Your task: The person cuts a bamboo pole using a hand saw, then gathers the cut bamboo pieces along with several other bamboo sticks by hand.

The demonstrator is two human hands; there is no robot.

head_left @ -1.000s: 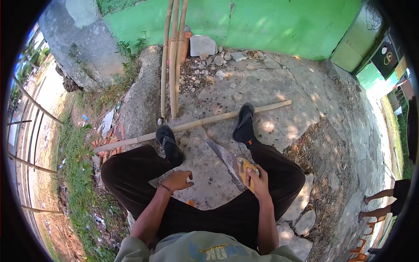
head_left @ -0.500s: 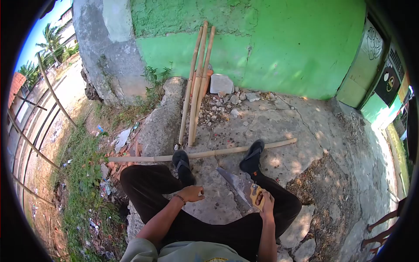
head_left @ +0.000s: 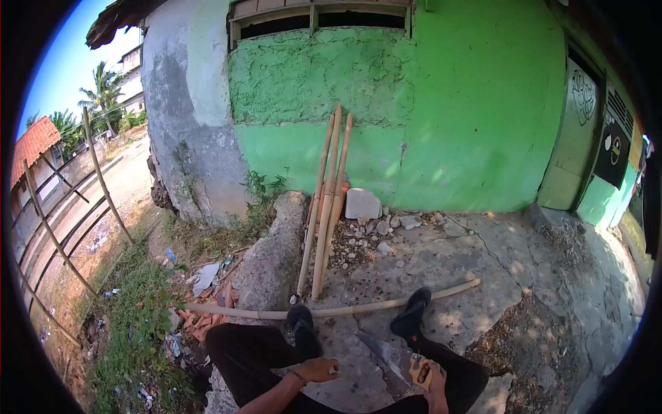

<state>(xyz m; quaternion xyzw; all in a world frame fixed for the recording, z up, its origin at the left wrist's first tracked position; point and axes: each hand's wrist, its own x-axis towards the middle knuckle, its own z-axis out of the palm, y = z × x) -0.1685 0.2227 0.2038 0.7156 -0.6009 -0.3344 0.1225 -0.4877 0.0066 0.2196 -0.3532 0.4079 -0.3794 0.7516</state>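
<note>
My right hand (head_left: pixel 434 379) is wrapped round the yellow handle of a hand saw (head_left: pixel 387 355), whose blade points up and left above the ground between my legs. My left hand (head_left: pixel 318 370) hangs over my left thigh, its fingers loosely curled, and I cannot make out anything in it. A long bamboo pole (head_left: pixel 365 307) lies across the concrete, touching both my sandalled feet. Three more bamboo poles (head_left: pixel 329 200) lean upright against the green wall.
A pale block (head_left: pixel 363 204) and rubble (head_left: pixel 386 228) sit at the foot of the green wall (head_left: pixel 476 124). Weeds and litter (head_left: pixel 138 331) run along the left, beside a bamboo fence (head_left: pixel 107 179). A metal door (head_left: pixel 571 131) stands at the right.
The view has tilted upward, so more wall, a window opening and sky show, and my hands sit lower in the picture. The saw remains in my right hand.
</note>
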